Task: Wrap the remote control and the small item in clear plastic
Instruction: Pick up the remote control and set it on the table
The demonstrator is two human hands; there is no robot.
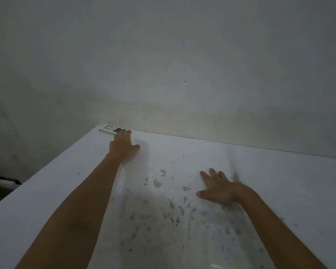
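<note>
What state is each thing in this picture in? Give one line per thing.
Remote: lying flat at the table's far left corner, unwrapped.
Left hand: stretched out, fingertips at the remote, not gripping it.
Right hand: open, palm flat on the plastic.
Plastic: spread flat on the table.
Table: white, stained in the middle.

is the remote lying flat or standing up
Lying flat: the remote control rests face up at the table's far edge, buttons and display showing, left hand fingertips reaching it.
</note>
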